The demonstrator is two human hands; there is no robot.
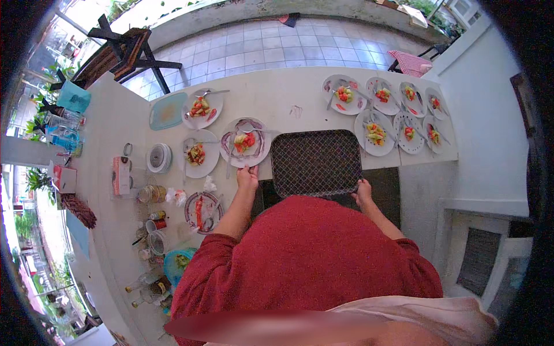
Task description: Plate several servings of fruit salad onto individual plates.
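My left hand (247,176) grips the near rim of a white plate with a purple band (225,152). Diced red and pale fruit (245,142) sits in its middle, with a spoon (247,128) and a fork (230,152) lying on it. My right hand (363,193) holds the lower right corner of a dark, lattice-patterned tray (317,163). Nothing lies on the tray, and its left edge is close beside the plate. Further left are two more plates of diced fruit, a white plate (207,166) and a second plate (218,110).
Several plates of fruit (375,149) stand at the counter's right end. To the left are a light-blue cutting board (166,111), stacked small dishes (158,158), a used plate (190,212), jars (152,194), glass bottles (145,281) and a turquoise bowl (171,270). A white wall (480,116) bounds the right.
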